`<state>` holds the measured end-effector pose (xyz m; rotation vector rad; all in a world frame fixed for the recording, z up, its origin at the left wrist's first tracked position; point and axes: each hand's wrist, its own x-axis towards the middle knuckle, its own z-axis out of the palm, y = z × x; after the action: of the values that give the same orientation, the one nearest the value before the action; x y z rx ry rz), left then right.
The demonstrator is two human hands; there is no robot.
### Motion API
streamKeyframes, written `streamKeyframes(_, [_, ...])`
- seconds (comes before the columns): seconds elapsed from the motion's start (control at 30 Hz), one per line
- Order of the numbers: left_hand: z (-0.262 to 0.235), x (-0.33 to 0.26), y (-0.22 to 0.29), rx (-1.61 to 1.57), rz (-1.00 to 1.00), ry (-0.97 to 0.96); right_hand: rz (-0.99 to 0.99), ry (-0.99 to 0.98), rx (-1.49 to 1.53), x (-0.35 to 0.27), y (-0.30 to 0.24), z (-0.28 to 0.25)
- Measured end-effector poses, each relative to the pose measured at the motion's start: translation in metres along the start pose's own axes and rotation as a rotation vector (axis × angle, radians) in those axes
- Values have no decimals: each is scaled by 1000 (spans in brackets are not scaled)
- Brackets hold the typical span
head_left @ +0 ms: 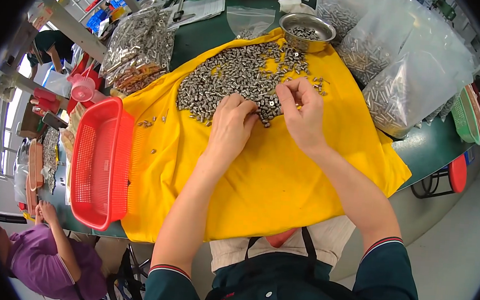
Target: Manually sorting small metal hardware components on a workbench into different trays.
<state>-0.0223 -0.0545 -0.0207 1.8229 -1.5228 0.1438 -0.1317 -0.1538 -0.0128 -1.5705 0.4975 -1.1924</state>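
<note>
A wide pile of small silvery metal cylinders (229, 76) lies on a yellow cloth (282, 181) spread over the table. My left hand (233, 124) rests at the pile's near edge, its fingers curled down among the pieces; anything between the fingertips is hidden. Just to its right, my right hand (304, 113) hovers over the cloth beside the pile, thumb and index finger brought together. What that pinch holds, if anything, is too small to make out. Several loose pieces lie between the two hands and at the pile's right side.
A steel bowl (306, 43) with metal pieces stands behind the pile. Clear bags of metal parts (388, 94) crowd the right; another bagged heap (138, 49) sits back left. A red plastic basket (120, 169) borders the cloth's left. A person in purple (54, 259) sits at lower left.
</note>
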Motion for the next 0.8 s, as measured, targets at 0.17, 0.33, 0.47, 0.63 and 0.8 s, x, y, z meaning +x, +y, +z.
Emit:
streamKeyframes(0.17, [-6,-3,7,24,-9,-117,12,-35,-25,-1,2,-3])
streamKeyframes(0.33, [-8,-6,-4,-9,-39,-92,11,-57,-6,-5,-4,4])
streamKeyframes(0.47, [-22,2,2,-822,-615,-88,-18,-55,5,-5,-8,-4])
streamKeyframes(0.63, [-36,-2,2,-1476,-844,-107,-147,-136,-27,-12,-20,-1])
streamKeyframes(0.8, [-33,-3,6,-1456,-825,-120,-167,-190,-70,-12,-21,-5])
